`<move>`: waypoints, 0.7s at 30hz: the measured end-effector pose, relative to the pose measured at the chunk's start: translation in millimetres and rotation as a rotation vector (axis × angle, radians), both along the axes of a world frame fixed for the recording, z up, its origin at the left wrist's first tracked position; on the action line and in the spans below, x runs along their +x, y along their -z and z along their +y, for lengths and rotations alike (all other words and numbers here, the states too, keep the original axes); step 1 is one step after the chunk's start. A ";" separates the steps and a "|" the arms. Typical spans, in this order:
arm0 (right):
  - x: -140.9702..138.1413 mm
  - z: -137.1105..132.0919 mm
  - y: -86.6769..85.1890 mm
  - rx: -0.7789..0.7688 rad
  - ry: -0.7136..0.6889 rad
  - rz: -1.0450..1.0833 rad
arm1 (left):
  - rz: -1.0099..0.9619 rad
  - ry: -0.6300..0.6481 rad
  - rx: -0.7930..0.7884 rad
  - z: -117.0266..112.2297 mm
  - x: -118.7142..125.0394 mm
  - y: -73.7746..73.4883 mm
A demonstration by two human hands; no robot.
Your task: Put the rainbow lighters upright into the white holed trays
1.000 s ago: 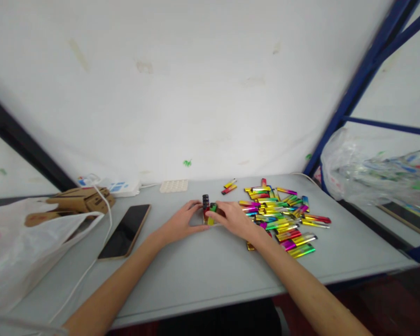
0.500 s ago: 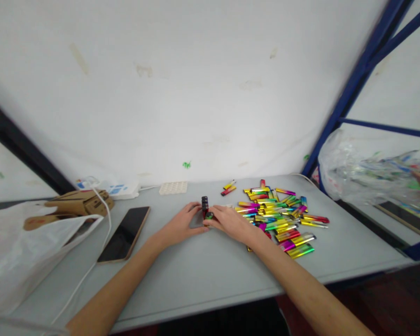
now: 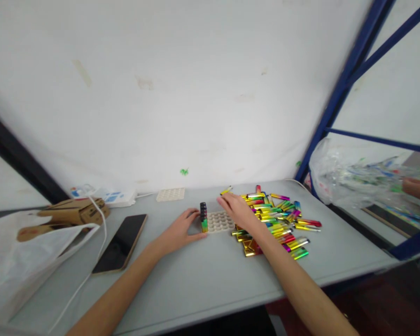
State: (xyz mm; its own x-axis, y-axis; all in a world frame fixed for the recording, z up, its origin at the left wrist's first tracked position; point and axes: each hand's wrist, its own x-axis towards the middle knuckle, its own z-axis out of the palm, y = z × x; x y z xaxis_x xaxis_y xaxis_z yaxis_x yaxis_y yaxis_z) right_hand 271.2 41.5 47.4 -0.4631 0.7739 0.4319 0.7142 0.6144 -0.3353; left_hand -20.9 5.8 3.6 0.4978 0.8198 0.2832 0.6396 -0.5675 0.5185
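A white tray with round holes (image 3: pixel 220 221) lies on the grey table (image 3: pixel 203 275). A few lighters (image 3: pixel 203 217) stand upright in its left edge. My left hand (image 3: pixel 181 230) rests against the tray's left side, fingers curled around that corner. My right hand (image 3: pixel 235 211) hovers past the tray's far right corner, fingers stretched toward a pile of several shiny multicoloured lighters (image 3: pixel 278 219); I see nothing held in it.
A second white tray (image 3: pixel 170 194) lies near the wall. A dark phone (image 3: pixel 121 236) and white cable sit left, beside a cardboard box (image 3: pixel 70 212) and a white plastic bag (image 3: pixel 17 261). Another person's hand (image 3: pixel 418 189) touches a clear bag (image 3: pixel 353 177) on the right.
My right hand has left the upright lighters and moved right and away toward the pile, uncovering the tray. The left hand stays at the tray.
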 end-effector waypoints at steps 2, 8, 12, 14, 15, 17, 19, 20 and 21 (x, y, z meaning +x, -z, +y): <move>14.3 30.3 -0.5 0.030 0.024 0.010 | -0.003 0.003 -0.004 0.3 0.6 1.7; 17.9 95.6 10.1 -0.023 -0.006 -0.308 | -0.015 0.010 0.002 0.5 1.7 4.4; 19.6 89.9 19.0 -0.051 -0.056 -0.373 | -0.018 0.004 0.017 -0.3 2.9 5.2; 25.3 79.3 18.5 -0.064 -0.074 -0.393 | -0.013 0.003 0.012 -1.1 3.8 4.6; 28.6 73.7 17.0 -0.076 -0.077 -0.406 | -0.013 0.001 0.010 -1.5 4.3 4.1; 34.5 63.7 13.1 -0.106 -0.063 -0.420 | -0.022 0.000 0.012 -2.1 4.9 3.2; 38.8 56.2 9.6 -0.137 -0.044 -0.416 | -0.033 0.004 0.020 -2.2 5.1 3.0; 40.5 53.5 8.3 -0.149 -0.041 -0.407 | -0.037 0.007 0.023 -2.0 5.1 3.1; 42.0 51.3 7.3 -0.153 -0.041 -0.392 | -0.038 0.009 0.025 -1.8 5.1 3.3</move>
State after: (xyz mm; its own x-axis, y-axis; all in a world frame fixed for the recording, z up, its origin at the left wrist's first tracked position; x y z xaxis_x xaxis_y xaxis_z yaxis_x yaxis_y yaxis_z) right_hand 313.2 92.8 40.1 -0.6014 0.7928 0.0987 0.7816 0.6095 -0.1331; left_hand -15.7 4.1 0.3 0.4935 0.8078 0.3224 0.6147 -0.5862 0.5277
